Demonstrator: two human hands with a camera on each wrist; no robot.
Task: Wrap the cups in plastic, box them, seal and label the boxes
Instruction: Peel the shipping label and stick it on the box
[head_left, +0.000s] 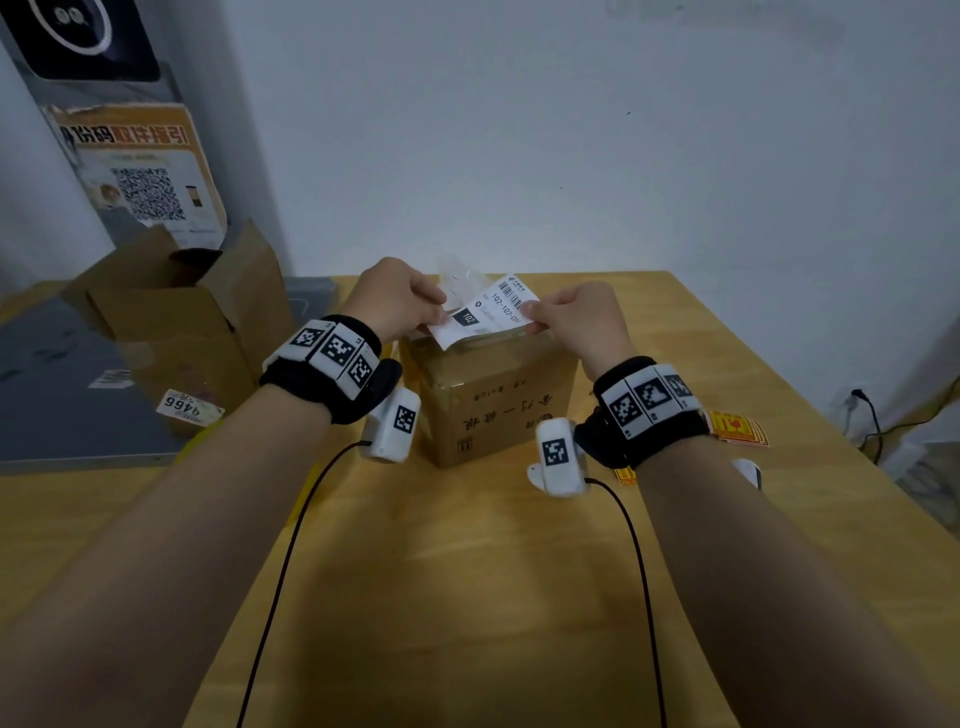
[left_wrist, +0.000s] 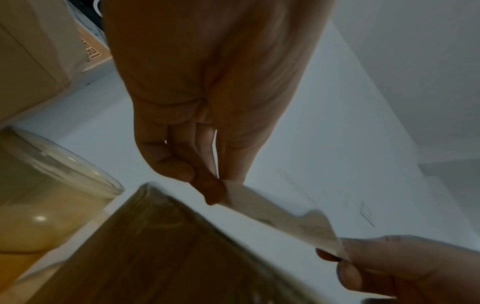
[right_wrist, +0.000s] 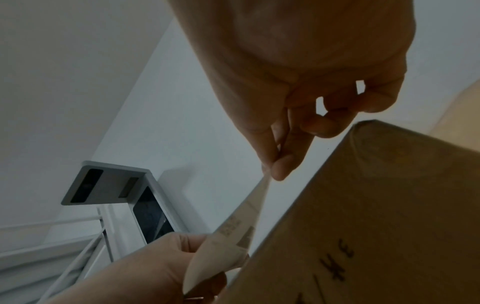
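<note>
A taped brown cardboard box (head_left: 493, 400) with printed characters stands in the middle of the wooden table (head_left: 467, 597). Just above its top I hold a white shipping label (head_left: 488, 309) with a barcode. My left hand (head_left: 400, 301) pinches the label's left end and my right hand (head_left: 566, 317) pinches its right end. A translucent backing sheet (head_left: 460, 278) curls up behind the label. In the left wrist view, my left hand's fingertips (left_wrist: 213, 191) pinch the label (left_wrist: 285, 224) over the box (left_wrist: 168, 257). The right wrist view shows the label (right_wrist: 233, 232) stretched beside the box (right_wrist: 376, 216).
A larger open cardboard box (head_left: 176, 322) stands at the left, beside a grey machine with a QR poster (head_left: 140, 171). Red and yellow stickers (head_left: 737, 426) lie on the table at the right. A power cord (head_left: 872, 421) runs along the right wall.
</note>
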